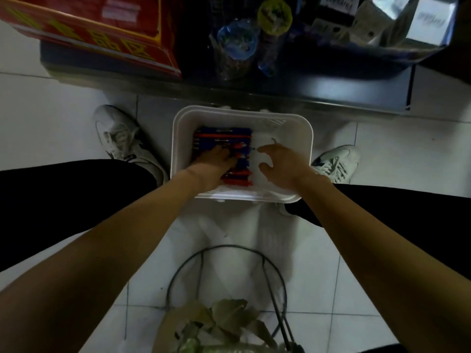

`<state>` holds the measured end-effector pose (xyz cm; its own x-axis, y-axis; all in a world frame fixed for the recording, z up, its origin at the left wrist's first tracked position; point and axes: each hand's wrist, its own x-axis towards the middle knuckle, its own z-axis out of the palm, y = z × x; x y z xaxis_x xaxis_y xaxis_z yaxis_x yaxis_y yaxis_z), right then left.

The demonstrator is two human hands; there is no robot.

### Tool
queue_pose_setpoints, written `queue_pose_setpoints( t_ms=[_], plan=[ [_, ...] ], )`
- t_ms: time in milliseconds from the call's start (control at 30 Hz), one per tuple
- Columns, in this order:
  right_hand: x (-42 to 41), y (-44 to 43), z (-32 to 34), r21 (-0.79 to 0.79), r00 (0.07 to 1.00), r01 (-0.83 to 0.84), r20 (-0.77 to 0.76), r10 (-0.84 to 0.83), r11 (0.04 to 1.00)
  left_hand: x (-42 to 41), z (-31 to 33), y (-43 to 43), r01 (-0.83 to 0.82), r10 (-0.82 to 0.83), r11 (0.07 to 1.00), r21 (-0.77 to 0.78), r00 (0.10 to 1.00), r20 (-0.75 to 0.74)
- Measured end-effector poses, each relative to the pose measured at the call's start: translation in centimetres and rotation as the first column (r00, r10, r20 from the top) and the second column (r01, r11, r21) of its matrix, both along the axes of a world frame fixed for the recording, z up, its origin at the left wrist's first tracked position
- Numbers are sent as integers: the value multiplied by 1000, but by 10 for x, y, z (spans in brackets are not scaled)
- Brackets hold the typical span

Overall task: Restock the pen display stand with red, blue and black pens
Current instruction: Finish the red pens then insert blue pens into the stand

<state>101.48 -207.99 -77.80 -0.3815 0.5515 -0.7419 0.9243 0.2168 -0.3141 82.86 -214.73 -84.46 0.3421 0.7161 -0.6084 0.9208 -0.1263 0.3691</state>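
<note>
Gathering pens from the white basket on the floor.

Head view: the left hand [216, 163] is lying over the red and blue pens [221, 135] piled in the left half of the basket [309, 138]; whether it is gripping any, I cannot tell. The right hand [280, 161] is hovering spread at the pile's right edge, holding nothing. Both hands would do best closing round one aligned bundle. Clear cups [234, 47] and a red box [89, 29] are crowding the far counter [305, 90], and a wire frame [224, 246] is standing near.
</note>
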Motion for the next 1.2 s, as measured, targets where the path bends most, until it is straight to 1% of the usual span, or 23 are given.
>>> queue_pose_setpoints(
  t_ms=[33, 100, 267, 333, 400, 467, 533, 600, 633, 700, 800, 867, 967, 1000, 1100, 1167, 1200],
  plan=[
    [0, 1, 0, 0, 1000, 8, 5, -8, 1000, 1, -2, 1, 50, -49, 999, 9, 998, -50],
    [1, 2, -1, 8, 1000, 16, 11, -16, 1000, 4, -4, 5, 111, -108, 993, 31, 989, -106],
    [-2, 1, -3, 12, 999, 49, 7, -49, 999, 7, 0, 7, 105, -101, 994, 34, 987, -122],
    [-3, 1, -3, 4, 998, 59, 9, -59, 998, 6, 5, 9, 44, -43, 999, 5, 995, -88],
    [-3, -2, -4, -3, 997, 79, 5, -79, 997, 4, 9, 10, -52, 51, 998, -44, 999, -15],
    [-4, -5, -4, -22, 995, 102, -2, -102, 995, -1, 6, 7, -153, 166, 979, -131, 982, 91],
    [-3, -6, -3, -37, 994, 108, -2, -108, 993, -5, 8, 3, -207, 225, 969, -135, 964, 142],
    [-3, -6, 1, -35, 995, 100, 2, -100, 994, -7, 14, 0, -305, 338, 937, -173, 917, 214],
    [-3, -6, 3, -31, 995, 96, 2, -96, 995, -7, 20, 0, -331, 364, 928, -171, 901, 234],
    [-2, -7, 7, -17, 997, 84, -1, -84, 996, -5, 30, 2, -402, 418, 909, -113, 879, 230],
    [-1, -9, 9, 18, 997, 81, -20, -80, 997, -1, 37, 3, -524, 497, 850, 54, 832, 247],
    [-2, -9, 8, 18, 996, 86, -25, -86, 996, -2, 28, 3, -558, 529, 824, 98, 820, 220],
    [-1, -10, 3, -19, 992, 122, -26, -123, 992, -3, 18, 12, -598, 576, 800, 61, 791, 205],
    [-1, -9, 1, -27, 991, 131, -25, -132, 991, -3, 14, 16, -594, 578, 803, 41, 794, 189],
    [-1, -5, -4, -37, 991, 133, -18, -134, 990, -2, 2, 28, -536, 537, 844, -38, 840, 74],
    [-2, -2, -5, -50, 991, 134, -21, -135, 990, -1, 2, 32, -519, 523, 852, -59, 850, 63],
    [-3, -1, -6, -53, 990, 139, -22, -141, 989, -2, 3, 35, -488, 490, 872, -45, 869, 66]
  ],
)
